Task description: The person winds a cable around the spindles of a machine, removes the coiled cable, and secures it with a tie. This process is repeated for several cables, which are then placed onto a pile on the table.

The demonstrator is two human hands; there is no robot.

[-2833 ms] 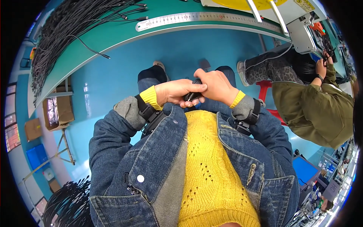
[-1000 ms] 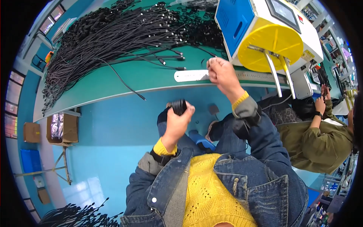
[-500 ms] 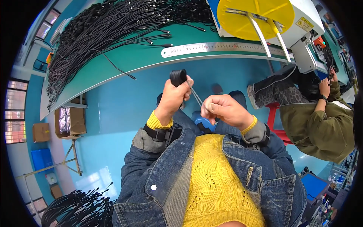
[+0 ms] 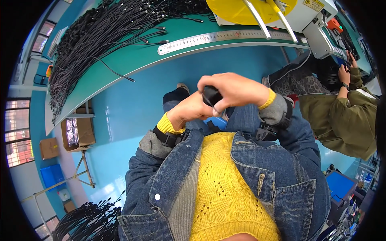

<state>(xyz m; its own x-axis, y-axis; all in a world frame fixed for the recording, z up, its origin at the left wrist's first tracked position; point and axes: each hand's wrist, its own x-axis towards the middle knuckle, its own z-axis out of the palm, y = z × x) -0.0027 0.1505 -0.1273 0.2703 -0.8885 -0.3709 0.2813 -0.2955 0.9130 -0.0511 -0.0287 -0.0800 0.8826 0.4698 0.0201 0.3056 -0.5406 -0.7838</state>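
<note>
In front of my lap, both hands meet around a coiled black cable (image 4: 212, 96), of which only a dark, smooth part shows. My left hand (image 4: 188, 109) is closed on the coil from the left, its fingertips mostly hidden. From the right, my right hand (image 4: 240, 89) bends over the top, index finger and thumb curled round the same coil. Any tie or loose cable end is covered by the hands. On the green bench (image 4: 140, 66) beyond lie a big heap of black cables (image 4: 100, 44) and a steel ruler (image 4: 209, 38).
A white machine with a yellow disc (image 4: 249, 10) stands at the bench's far right. A co-worker in an olive jacket (image 4: 337, 120) sits to my right. Cardboard box (image 4: 82, 132) is below the bench on the left. More black cables (image 4: 86, 219) hang at lower left.
My right hand has moved up and left from the grey strand it was pulling and now wraps over the coil. My left hand has tilted and come lower. The view has shifted slightly.
</note>
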